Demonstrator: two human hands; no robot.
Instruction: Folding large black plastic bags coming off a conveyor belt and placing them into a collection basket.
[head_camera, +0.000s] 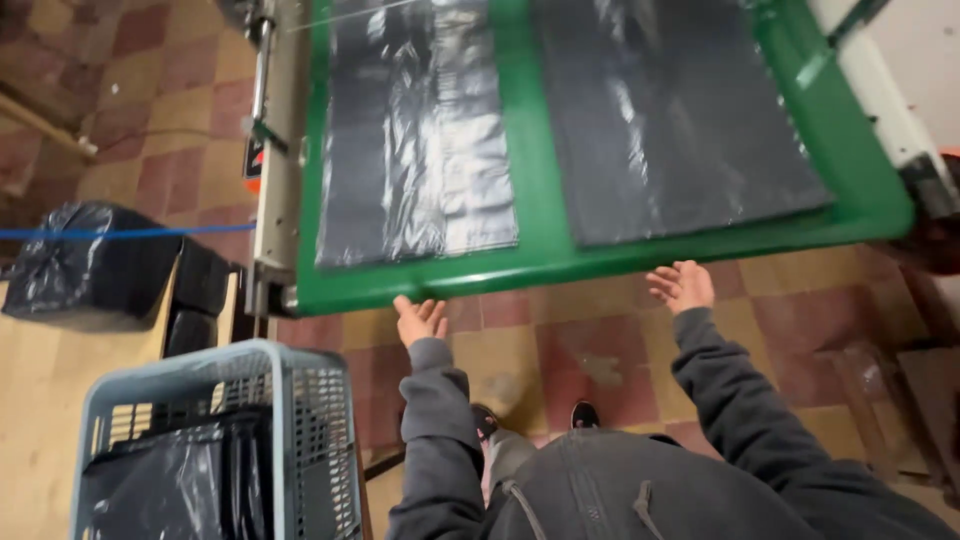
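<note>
A pale blue slatted crate (300, 420) is standing at lower left, holding crumpled black plastic bags (170, 480). Beyond it a stuffed black sack (85, 262) is sitting on a wooden surface.

Two flat stacks of black plastic sheets are lying on the green worktop (545, 265): a glossy, wrinkled left stack (415, 140) and a smoother right stack (680, 120), with a strip of green between them.

Both hands are reaching out in grey sleeves toward the worktop's near edge. The left hand (420, 320) is hovering just below that edge under the left stack, fingers spread, grip open and holding nothing. The right hand (682, 285) is hanging near the edge below the right stack, palm up, fingers loosely curled, grip empty.
</note>
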